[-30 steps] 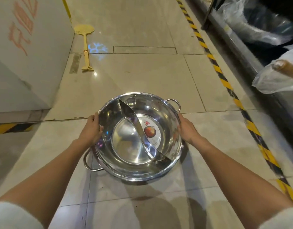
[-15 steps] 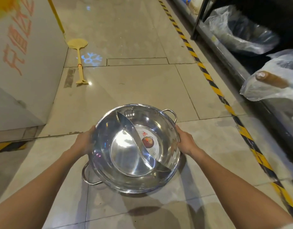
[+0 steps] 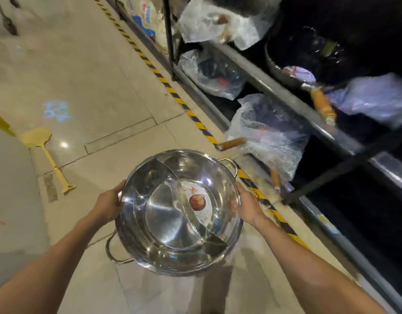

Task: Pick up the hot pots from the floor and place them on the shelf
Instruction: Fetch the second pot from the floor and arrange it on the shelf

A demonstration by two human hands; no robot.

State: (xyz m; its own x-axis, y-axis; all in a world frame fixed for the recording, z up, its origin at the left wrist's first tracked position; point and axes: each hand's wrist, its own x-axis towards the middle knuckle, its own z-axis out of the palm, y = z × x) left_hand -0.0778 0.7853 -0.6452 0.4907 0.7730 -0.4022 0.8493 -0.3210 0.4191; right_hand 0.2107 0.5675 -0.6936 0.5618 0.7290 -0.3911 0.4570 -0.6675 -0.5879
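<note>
Two bare forearms run up from the bottom corners, and between them we hold one steel hot pot (image 3: 172,223) in the air above the tiled floor (image 3: 93,87). Our left hand (image 3: 108,206) wraps the rim at nine o'clock, fingers curled over the edge; our right hand (image 3: 247,207) presses the wall at three o'clock, thumb on the rim and fingers closed around the outside. The pot sits low in the middle of the view, slightly tilted, split by a curved divider (image 3: 184,202) into two halves, with a round red sticker (image 3: 197,201) on the bottom of the right half. One loop handle (image 3: 113,248) sticks out at seven o'clock, another (image 3: 229,164) at one o'clock; neither hand touches them.

Past the pot, at ten o'clock, a yellow paddle-shaped tool (image 3: 44,150) lies flat on the floor. A yellow-and-black hazard stripe (image 3: 172,94) runs from five o'clock to twelve, along the foot of a dark metal shelf (image 3: 286,94) on the right. At two o'clock on the shelf lie pans in clear plastic bags (image 3: 268,134), wooden handles poking out; the far ones are blurred.
</note>
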